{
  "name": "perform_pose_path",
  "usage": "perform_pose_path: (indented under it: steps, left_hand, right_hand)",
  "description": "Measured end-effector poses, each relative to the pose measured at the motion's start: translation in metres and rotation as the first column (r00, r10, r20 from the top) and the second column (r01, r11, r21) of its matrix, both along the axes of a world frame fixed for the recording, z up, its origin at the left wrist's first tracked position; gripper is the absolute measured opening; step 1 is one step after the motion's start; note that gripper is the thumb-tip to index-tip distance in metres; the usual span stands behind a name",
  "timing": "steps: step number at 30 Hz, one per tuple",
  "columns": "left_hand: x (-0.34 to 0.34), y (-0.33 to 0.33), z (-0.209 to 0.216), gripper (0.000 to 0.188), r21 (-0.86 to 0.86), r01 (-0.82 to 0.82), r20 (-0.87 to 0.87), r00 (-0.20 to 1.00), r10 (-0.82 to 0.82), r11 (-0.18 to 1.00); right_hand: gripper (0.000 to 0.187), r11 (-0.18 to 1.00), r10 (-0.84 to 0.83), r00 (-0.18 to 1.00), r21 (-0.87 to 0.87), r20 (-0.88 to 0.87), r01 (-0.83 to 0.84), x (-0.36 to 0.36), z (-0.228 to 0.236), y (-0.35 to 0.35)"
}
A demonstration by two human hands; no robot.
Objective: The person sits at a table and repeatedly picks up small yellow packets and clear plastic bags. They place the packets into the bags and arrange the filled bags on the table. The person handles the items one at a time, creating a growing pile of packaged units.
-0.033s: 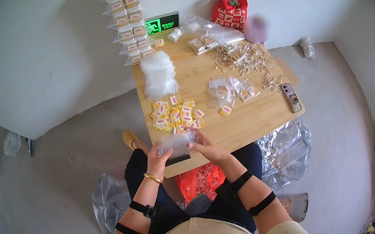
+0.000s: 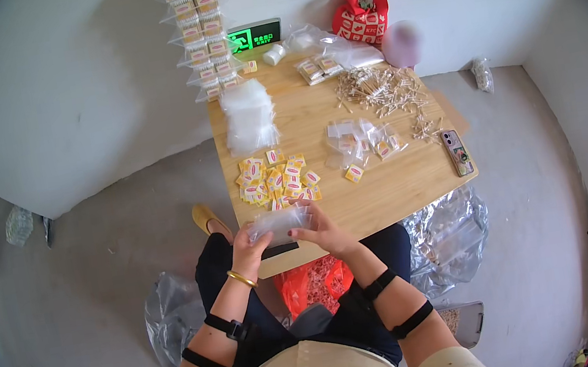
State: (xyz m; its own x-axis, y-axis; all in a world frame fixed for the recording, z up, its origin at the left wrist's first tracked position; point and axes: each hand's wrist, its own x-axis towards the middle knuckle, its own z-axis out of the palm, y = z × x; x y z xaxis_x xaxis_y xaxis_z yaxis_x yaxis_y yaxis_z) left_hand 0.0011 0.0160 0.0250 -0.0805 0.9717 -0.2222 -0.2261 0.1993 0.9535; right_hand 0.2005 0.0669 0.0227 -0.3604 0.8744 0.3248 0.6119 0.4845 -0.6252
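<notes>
Over the table's near edge, my left hand [image 2: 247, 248] closes on the left end of a small stack of clear plastic bags [image 2: 277, 223]. My right hand [image 2: 326, 232] holds the other end, its thumb on the near side and its fingers at the far edge. Just beyond the hands lies a pile of small yellow-and-white printed cards [image 2: 279, 179]. A larger stack of clear bags [image 2: 249, 117] rests farther back on the left. To the right of the cards are loose clear bags [image 2: 350, 142], some with cards in them, and one single card [image 2: 354, 174].
Loose cotton swabs [image 2: 383, 89] are heaped at the table's back right, near a phone [image 2: 458, 153]. Packed swab bags [image 2: 318, 70] lie at the back, before a red bag [image 2: 362, 19]. A tall stack of packed swabs [image 2: 201, 37] rises back left. A red plastic bag [image 2: 314, 285] sits below the table.
My right thumb has shifted slightly left and toward me along the bags. Both hands keep their hold, and everything else stays in place.
</notes>
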Motion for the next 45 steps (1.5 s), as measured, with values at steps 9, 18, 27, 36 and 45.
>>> perform_pose_path:
  steps: [9,18,27,36,45]
  left_hand:
    - [0.007,-0.013,-0.043,0.049,0.29,0.172,-0.706,0.703,0.089,0.941]
    - [0.022,0.0,-0.047,0.042,0.294,0.088,-0.697,0.701,0.151,0.952]
    - [-0.015,0.001,-0.019,0.022,-0.12,0.216,0.03,0.976,-0.214,0.969]
    - [0.018,0.033,0.022,0.027,0.235,-0.152,-0.354,0.907,0.23,0.96]
    - [-0.007,0.092,0.018,0.02,0.315,-0.205,-0.231,0.931,0.284,0.927]
  right_hand:
    - [0.053,0.957,-0.02,0.943,-0.28,-0.332,-0.078,0.013,-0.044,-0.024]
    - [0.037,0.957,-0.03,0.981,-0.29,-0.193,-0.028,0.0,-0.049,-0.02]
    - [0.023,0.722,-0.079,0.892,-0.642,-0.445,-0.257,0.017,-0.022,0.0]
    - [0.027,0.613,-0.194,0.772,-0.689,-0.605,-0.387,0.0,0.017,0.016]
    - [0.022,0.66,-0.299,0.711,-0.676,-0.637,-0.328,-0.016,0.018,0.074]
